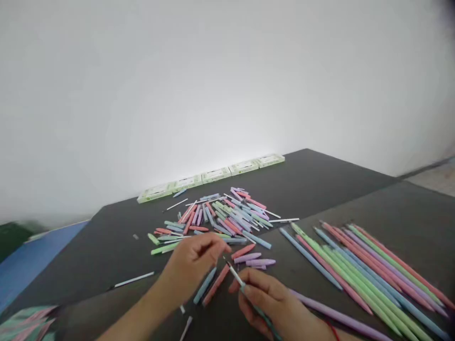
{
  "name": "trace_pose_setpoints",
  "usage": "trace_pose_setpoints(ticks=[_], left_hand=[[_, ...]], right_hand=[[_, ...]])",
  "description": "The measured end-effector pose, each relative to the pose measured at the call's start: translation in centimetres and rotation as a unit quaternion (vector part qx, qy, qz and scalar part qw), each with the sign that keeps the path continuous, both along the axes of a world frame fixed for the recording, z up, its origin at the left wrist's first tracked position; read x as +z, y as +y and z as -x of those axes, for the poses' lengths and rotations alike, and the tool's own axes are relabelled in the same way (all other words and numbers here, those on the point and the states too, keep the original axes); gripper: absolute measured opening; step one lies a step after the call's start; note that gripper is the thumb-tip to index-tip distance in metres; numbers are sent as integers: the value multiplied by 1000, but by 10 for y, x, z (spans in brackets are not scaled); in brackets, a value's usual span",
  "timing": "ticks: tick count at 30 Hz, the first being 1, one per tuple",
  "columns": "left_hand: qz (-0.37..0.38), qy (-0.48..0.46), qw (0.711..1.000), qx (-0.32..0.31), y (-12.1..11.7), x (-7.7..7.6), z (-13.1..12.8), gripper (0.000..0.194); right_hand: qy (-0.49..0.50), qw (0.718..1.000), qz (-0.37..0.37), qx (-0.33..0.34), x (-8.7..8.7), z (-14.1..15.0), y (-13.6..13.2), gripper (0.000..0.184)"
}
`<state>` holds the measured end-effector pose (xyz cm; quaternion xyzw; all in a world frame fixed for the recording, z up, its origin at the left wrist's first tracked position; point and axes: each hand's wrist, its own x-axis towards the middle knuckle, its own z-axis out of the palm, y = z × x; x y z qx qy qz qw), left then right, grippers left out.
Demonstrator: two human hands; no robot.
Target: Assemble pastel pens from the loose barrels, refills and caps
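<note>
My right hand (273, 303) is closed round a pen (234, 274). Its white refill and dark tip stick out, pointing up and left, and a teal part runs down under the fingers. Just beside that tip, my left hand (195, 260) has its thumb and fingers pinched together; whether anything is between them I cannot make out. Beyond both hands spreads a pile of short pen parts (231, 222) in pink, blue, green and purple, mixed with white refills. A blue barrel (205, 285) and a red barrel (216, 285) lie between my hands.
Long pastel pens (355, 270) lie side by side at the right, with a purple one (337, 315) nearer me. Several green-and-white boxes (216, 175) line the black table's (106, 255) back edge by the wall. A loose refill (134, 279) lies left; striped material (28, 324) fills the lower left corner.
</note>
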<state>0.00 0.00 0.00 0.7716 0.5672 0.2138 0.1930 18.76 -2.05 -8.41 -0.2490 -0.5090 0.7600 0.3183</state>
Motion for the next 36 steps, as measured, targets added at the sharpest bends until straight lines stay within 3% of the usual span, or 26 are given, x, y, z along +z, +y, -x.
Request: trace_pose_setpoints(ticks=[3, 6, 9, 12, 17, 24, 31, 36], left_hand=[[-84, 85, 993, -6, 60, -5, 5, 32], [-96, 123, 987, -48, 110, -17, -3, 24], [-100, 155, 977, -108, 147, -33, -25, 22], [-102, 177, 964, -171, 168, -45, -46, 16], [-96, 215, 946, -223, 179, -51, -57, 26], [-80, 250, 938, -228, 175, -46, -51, 28], [-44, 253, 936, -243, 179, -42, -64, 26], [-86, 203, 956, -192, 153, -28, -60, 7]], right_hand=[[7, 1000, 3, 9, 2, 1, -1, 39], [3, 1000, 9, 29, 3, 0, -2, 41], [9, 999, 11, 45, 2, -1, -1, 42], [11, 999, 7, 45, 2, -1, -2, 46], [11, 999, -11, 39, 6, 0, -4, 47], [-12, 998, -31, 54, 10, -2, -5, 41], [-18, 997, -33, 63, 4, -2, -6, 37], [-19, 997, -34, 61, 4, -2, -5, 38]])
